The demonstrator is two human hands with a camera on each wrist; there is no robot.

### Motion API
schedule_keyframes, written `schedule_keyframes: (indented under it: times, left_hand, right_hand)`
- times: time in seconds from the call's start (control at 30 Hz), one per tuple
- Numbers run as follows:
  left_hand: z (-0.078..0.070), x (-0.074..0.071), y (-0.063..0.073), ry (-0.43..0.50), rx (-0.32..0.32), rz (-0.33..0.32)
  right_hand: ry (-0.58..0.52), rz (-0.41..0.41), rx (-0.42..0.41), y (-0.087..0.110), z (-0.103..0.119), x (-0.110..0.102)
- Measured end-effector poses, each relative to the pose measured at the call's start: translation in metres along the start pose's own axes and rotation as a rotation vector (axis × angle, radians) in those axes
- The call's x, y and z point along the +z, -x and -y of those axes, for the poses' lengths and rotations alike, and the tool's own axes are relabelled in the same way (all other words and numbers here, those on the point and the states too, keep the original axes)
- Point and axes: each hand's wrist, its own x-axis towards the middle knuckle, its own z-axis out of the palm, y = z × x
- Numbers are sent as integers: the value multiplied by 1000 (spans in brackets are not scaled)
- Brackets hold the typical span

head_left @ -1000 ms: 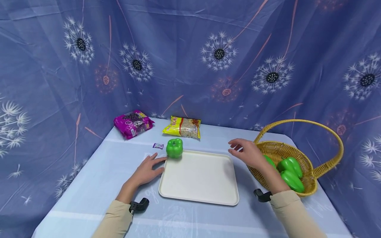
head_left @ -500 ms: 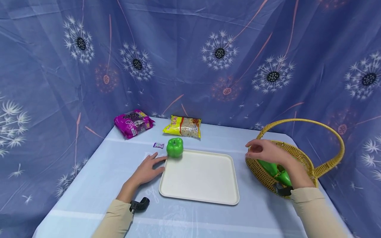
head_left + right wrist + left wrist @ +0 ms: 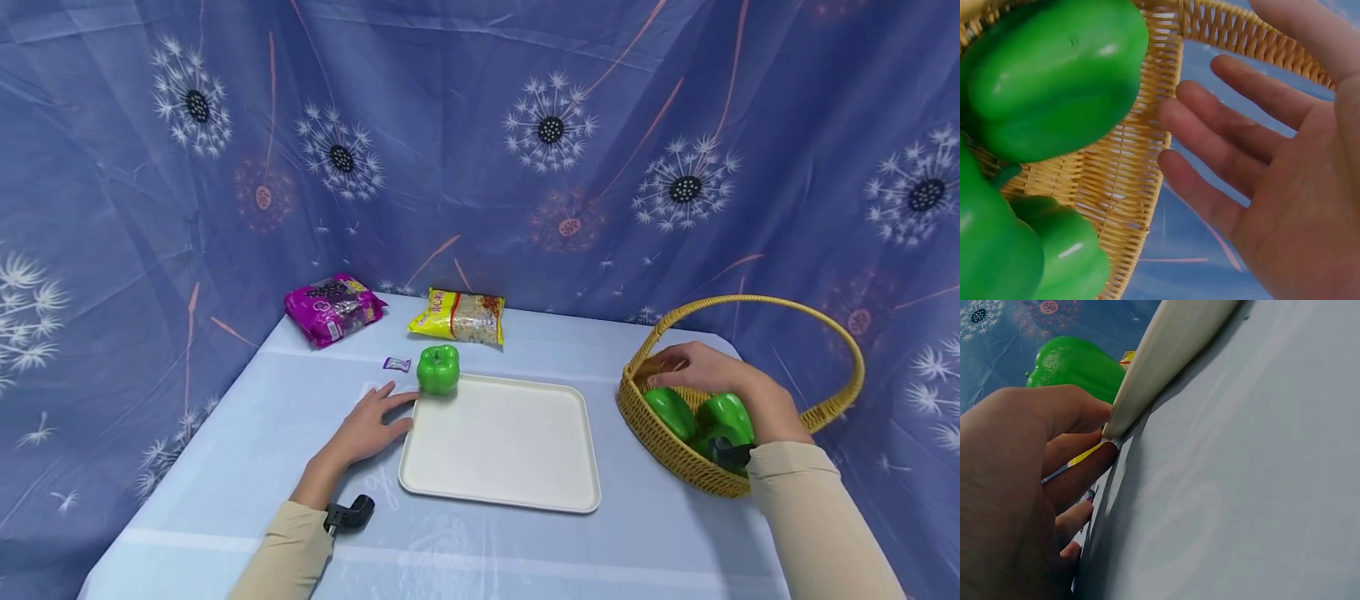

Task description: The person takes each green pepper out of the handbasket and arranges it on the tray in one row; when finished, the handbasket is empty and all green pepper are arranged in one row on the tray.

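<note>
My left hand (image 3: 369, 429) rests at the left edge of a white tray (image 3: 498, 446), fingers fairly straight. In the left wrist view its fingertips (image 3: 1102, 415) touch the tray's rim (image 3: 1141, 381). A green bell pepper (image 3: 438, 370) sits at the tray's back left corner, just beyond that hand. My right hand (image 3: 701, 367) hovers over the wicker basket (image 3: 652, 429), holding nothing. Several green bell peppers lie in the basket, one (image 3: 670, 412) below the right thumb. In the right wrist view the spread fingers (image 3: 1222, 144) are beside a large pepper (image 3: 1060, 78).
The basket's tall handle (image 3: 750, 300) arches up behind the right hand. A purple snack bag (image 3: 333, 310) and a yellow snack bag (image 3: 459, 317) lie at the table's back. A small purple wrapped candy (image 3: 397, 364) lies left of the pepper. A blue dandelion curtain (image 3: 450, 167) encloses the table.
My right hand has moved right, from between the tray and the basket to over the basket's opening. The left hand has stayed at the tray's edge.
</note>
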Motion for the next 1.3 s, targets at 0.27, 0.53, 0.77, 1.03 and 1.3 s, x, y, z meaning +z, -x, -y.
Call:
schedule_keyframes:
  times: [0.27, 0.53, 0.77, 1.03, 1.3]
  left_hand:
    - [1, 0, -1, 3, -5, 10]
    - [-2, 0, -2, 8, 2, 8]
    - [-2, 0, -4, 4, 9, 7]
    - [0, 0, -2, 8, 7, -3]
    - [2, -1, -1, 8, 0, -14]
  right_hand:
    - [-92, 108, 85, -12, -8, -4]
    - [-163, 203, 243, -18, -16, -1]
    - [-217, 251, 332, -15, -20, 8]
    - [-191, 265, 321, -14, -22, 12]
    - [-209, 241, 290, -14, -22, 8]
